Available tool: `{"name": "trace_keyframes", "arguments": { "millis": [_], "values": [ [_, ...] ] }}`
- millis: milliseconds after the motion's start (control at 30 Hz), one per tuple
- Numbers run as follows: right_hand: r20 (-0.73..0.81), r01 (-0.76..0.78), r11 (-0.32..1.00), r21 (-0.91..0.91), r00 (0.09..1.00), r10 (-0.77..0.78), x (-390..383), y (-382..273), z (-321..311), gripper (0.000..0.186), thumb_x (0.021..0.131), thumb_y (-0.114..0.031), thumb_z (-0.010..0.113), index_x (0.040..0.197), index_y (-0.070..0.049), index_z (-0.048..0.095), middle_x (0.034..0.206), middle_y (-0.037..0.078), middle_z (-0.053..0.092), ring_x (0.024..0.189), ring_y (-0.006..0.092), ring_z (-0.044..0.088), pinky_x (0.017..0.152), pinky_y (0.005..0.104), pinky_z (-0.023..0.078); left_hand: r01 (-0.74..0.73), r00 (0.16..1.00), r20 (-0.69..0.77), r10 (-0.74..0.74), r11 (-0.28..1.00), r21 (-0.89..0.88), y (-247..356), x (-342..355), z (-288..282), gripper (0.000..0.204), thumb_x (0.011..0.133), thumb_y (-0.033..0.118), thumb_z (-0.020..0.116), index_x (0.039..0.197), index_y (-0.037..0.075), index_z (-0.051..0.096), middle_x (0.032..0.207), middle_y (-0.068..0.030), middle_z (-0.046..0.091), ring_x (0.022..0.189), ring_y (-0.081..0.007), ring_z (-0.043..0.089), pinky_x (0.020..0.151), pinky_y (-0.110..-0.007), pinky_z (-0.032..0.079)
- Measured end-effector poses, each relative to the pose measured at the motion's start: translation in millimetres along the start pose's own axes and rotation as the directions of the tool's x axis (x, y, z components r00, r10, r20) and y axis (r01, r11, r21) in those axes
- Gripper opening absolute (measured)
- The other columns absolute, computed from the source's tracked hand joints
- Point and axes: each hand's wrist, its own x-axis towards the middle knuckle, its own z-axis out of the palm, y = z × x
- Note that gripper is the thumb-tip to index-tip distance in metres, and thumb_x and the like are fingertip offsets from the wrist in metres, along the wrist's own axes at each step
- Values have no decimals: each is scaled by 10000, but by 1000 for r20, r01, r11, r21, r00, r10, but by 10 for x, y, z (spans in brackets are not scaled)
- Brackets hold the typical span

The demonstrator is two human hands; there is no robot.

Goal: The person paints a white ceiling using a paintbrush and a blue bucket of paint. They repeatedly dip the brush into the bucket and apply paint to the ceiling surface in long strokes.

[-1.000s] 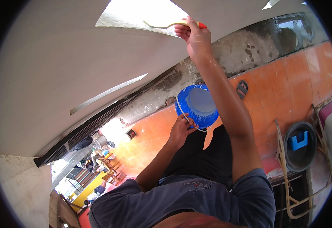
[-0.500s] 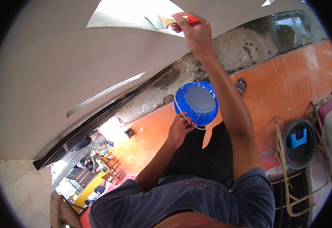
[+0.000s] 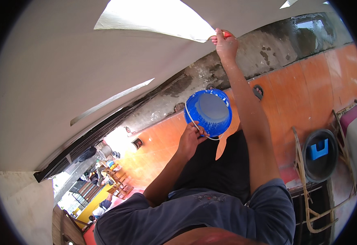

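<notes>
My left hand (image 3: pixel 191 139) grips the near rim of a blue bucket (image 3: pixel 190 116), its fingers close to the white wire handle. Pale, whitish paint (image 3: pixel 214 107) fills part of the bucket, and splashes of it coat the inner wall and rim. With my right arm stretched up and forward, my right hand (image 3: pixel 226 44) is closed around a paintbrush (image 3: pixel 226 34) with a red-tipped handle. The bristles are mostly hidden, near the lower corner of a brightly sunlit patch on the pale wall (image 3: pixel 105 61).
Orange tiles (image 3: pixel 297 90) cover the floor, bordered by a stained concrete strip (image 3: pixel 256 53) along the wall. To the right are a dark round basin (image 3: pixel 321 163) holding a blue plastic piece and a wooden-framed chair (image 3: pixel 305 183). Lower left are wooden furniture (image 3: pixel 119 181) and a person (image 3: pixel 102 206).
My right hand and the paintbrush have moved right and down along the wall, to the corner of the bright patch. The bucket has shifted slightly left in my left hand.
</notes>
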Motion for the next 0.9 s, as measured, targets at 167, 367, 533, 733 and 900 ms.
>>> {"name": "trace_keyframes", "arguments": {
  "millis": [167,367,533,733,900],
  "values": [
    [132,224,969,106,962,-237,-465,-613,255,260,967,-224,640,979,25,714,759,98,713,672,130,686,629,245,551,1,1000,4,-1,1000,5,-12,32,0,318,964,312,464,1229,140,425,974,-53,548,1024,-239,583,995,-456,426],
    [205,77,777,625,944,-258,-643,-1188,171,283,979,-246,621,1007,26,692,778,132,707,682,172,690,656,275,561,13,1000,-2,-13,1000,0,4,48,42,314,964,304,462,1228,137,427,968,-51,544,1019,-228,582,992,-452,430],
    [234,-128,832,540,972,-3,-312,-511,142,305,983,-264,606,999,32,675,787,131,707,664,171,680,662,287,558,5,1000,26,-5,1000,-6,34,37,64,309,962,302,465,1224,142,431,967,-52,544,1017,-226,581,988,-450,434],
    [63,-46,999,10,997,46,-117,-68,52,279,970,-239,626,956,33,689,788,109,716,671,136,677,623,270,553,20,1000,10,-20,1000,5,-3,58,44,309,961,306,465,1224,148,427,965,-52,543,1014,-229,582,989,-452,433],
    [195,184,948,261,951,-239,-553,-729,124,270,973,-232,625,968,29,695,807,105,718,683,150,685,631,271,559,28,1000,1,-28,1000,7,-16,90,29,319,963,310,462,1231,143,422,967,-52,543,1010,-229,586,990,-458,433]
  ]
}}
